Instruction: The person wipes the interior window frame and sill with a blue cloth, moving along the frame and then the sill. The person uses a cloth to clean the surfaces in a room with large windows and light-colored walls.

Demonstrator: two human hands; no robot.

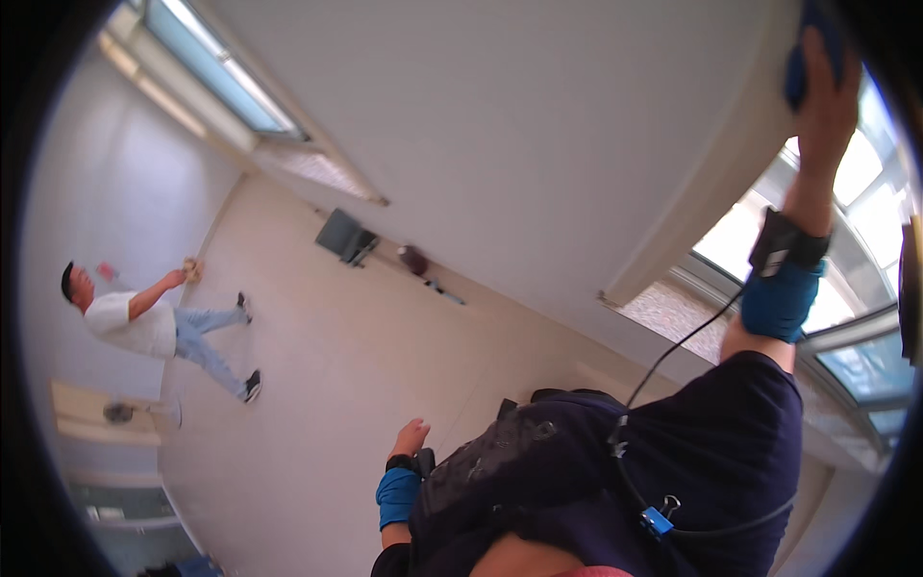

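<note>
High at the far right, my raised right hand point(825, 101) presses a blue cloth point(795, 79) against the wall edge beside a window. The fingers lie over the cloth, and its upper part runs into the dark rim of the picture. A blue sleeve band and a black wrist strap with a cable are on that arm. My left hand point(411, 438) hangs low near my body, its fingers loosely curled with nothing visible in them. A dark strap and a blue band are on that forearm too.
Bright windows point(769, 221) with a speckled sill point(673, 313) lie below my right arm. By the wall's foot are a grey box-like object point(343, 236), a dark red item point(413, 258) and a tool point(444, 291). Another person point(144, 322) stands at left, holding something tan point(192, 270) near a wall.
</note>
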